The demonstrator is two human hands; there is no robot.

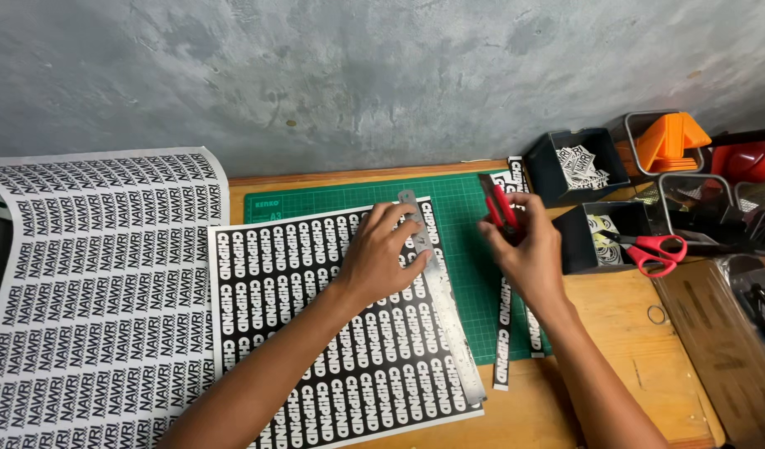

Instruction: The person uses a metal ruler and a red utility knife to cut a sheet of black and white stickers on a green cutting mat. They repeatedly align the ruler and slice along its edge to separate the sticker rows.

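while the left hand is pressing flat on the metal ruler over the sticker sheet, the right hand is gripping a red cutter; cutting step, i reckon; next needs blade brought vs ruler edge.

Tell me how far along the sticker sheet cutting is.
Done: two narrow strips lie cut on the green mat. In hand: left hand presses the metal ruler onto the printed sheet; right hand holds a red cutter. Left: most of that sheet is uncut.

A wooden counter carries a green cutting mat at twelve o'clock, dark bins at two, a rubber band at three.
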